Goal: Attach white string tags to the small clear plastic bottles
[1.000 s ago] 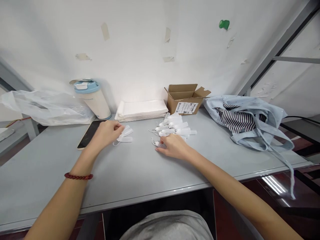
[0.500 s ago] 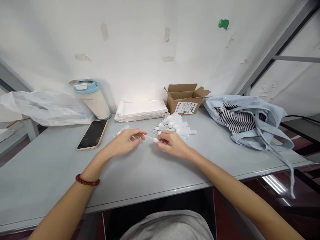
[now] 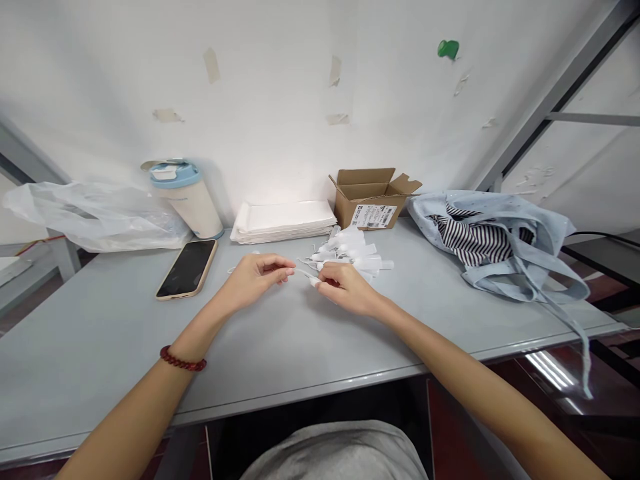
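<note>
Between thumb and fingers, my right hand [image 3: 346, 287] grips a small white plastic piece [image 3: 314, 281] with a thin strand coming out of its tip. My left hand [image 3: 257, 279] pinches the far end of that strand, just left of the piece. Beyond my right hand lies a heap of similar white and translucent pieces [image 3: 353, 248] with thin strands. Another pale piece lies partly hidden behind my left hand. The exact kind of these pieces is too small to make out.
At the back of the grey table [image 3: 280, 360] sit a stack of white envelopes [image 3: 285, 219] and an open cardboard box [image 3: 373, 200]. Left stand a phone [image 3: 187, 268], a tumbler [image 3: 187, 200] and a plastic bag [image 3: 100, 217]. A blue cloth bag [image 3: 530, 213] lies right.
My left hand has closed from loosely parted fingers to a pinch on the strand's end, shifting slightly right. My right hand has stayed nearly still.
</note>
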`<state>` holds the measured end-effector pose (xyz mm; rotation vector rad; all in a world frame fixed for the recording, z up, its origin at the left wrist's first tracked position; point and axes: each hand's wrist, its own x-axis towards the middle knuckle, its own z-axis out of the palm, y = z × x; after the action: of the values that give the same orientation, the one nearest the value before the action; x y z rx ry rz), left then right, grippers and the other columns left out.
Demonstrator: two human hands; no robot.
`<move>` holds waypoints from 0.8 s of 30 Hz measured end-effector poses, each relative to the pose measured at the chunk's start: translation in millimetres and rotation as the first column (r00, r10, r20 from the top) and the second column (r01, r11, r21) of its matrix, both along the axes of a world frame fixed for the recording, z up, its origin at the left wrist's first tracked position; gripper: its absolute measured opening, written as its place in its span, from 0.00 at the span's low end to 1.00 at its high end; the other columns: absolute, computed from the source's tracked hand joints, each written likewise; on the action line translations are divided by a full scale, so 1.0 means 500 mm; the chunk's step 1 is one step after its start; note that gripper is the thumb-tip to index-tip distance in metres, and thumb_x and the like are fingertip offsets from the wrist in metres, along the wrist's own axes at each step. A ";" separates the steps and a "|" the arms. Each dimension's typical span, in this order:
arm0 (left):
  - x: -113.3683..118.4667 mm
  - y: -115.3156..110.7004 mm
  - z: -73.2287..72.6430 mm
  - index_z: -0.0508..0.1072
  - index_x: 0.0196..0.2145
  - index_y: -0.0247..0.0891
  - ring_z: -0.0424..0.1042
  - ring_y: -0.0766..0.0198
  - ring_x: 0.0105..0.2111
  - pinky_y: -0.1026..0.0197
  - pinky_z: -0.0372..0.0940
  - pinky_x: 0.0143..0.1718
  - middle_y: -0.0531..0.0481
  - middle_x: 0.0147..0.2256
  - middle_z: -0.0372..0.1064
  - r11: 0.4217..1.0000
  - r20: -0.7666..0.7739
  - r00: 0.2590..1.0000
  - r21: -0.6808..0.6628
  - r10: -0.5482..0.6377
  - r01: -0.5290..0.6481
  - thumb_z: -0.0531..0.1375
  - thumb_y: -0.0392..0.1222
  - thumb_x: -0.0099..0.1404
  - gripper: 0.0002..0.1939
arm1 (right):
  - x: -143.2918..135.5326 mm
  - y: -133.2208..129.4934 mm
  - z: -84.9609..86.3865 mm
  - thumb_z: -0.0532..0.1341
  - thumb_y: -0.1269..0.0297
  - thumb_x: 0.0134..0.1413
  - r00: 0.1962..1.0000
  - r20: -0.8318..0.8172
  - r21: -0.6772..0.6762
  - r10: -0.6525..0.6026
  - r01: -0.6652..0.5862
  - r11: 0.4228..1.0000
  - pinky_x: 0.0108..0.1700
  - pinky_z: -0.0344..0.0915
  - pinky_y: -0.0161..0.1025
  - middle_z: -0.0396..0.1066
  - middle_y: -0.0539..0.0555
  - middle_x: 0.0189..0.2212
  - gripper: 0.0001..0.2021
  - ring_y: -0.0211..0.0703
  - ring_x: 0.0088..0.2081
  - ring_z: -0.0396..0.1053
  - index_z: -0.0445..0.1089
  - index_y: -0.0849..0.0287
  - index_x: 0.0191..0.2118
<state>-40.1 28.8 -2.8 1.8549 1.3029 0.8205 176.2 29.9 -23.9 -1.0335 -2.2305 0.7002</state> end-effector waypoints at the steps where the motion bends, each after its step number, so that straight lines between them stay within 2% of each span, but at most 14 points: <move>1: 0.000 0.001 -0.001 0.78 0.35 0.36 0.71 0.61 0.29 0.59 0.67 0.35 0.49 0.26 0.74 1.000 0.032 0.999 -0.023 0.005 -0.005 0.61 0.50 0.58 0.15 | 0.000 0.000 0.000 0.53 0.65 0.55 1.000 -0.008 -0.009 0.005 -0.005 1.000 0.30 0.49 0.36 0.53 0.47 0.19 0.16 0.34 0.24 0.52 0.51 0.58 0.18; 6: 0.005 0.006 -0.008 0.77 0.35 0.35 0.73 0.61 0.29 0.57 0.69 0.37 0.48 0.28 0.75 0.986 0.184 0.982 -0.156 -0.036 0.066 0.64 0.49 0.56 0.14 | 0.000 -0.004 0.001 0.52 0.65 0.56 0.998 -0.052 -0.049 0.047 -0.050 0.998 0.30 0.50 0.36 0.53 0.47 0.19 0.16 0.35 0.24 0.53 0.51 0.58 0.18; 11: 0.010 0.006 -0.016 0.76 0.32 0.36 0.72 0.63 0.30 0.59 0.69 0.35 0.49 0.29 0.75 0.972 0.321 0.947 -0.222 -0.002 0.077 0.66 0.49 0.55 0.13 | -0.001 -0.007 0.002 0.50 0.64 0.57 0.996 -0.065 -0.075 0.059 -0.064 0.995 0.29 0.50 0.35 0.54 0.46 0.19 0.14 0.34 0.23 0.53 0.55 0.59 0.21; 24: 0.028 -0.003 -0.020 0.78 0.29 0.36 0.69 0.65 0.30 0.60 0.66 0.35 0.48 0.30 0.73 0.948 0.451 0.893 -0.292 0.019 0.128 0.68 0.49 0.52 0.13 | -0.001 -0.015 0.005 0.49 0.64 0.57 0.993 -0.076 -0.099 0.093 -0.101 0.990 0.27 0.48 0.35 0.51 0.45 0.17 0.14 0.33 0.22 0.50 0.57 0.59 0.21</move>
<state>-26.2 27.4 -12.6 1.3404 1.0096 0.8872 175.6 22.4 -21.3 -0.9385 -2.2149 0.8886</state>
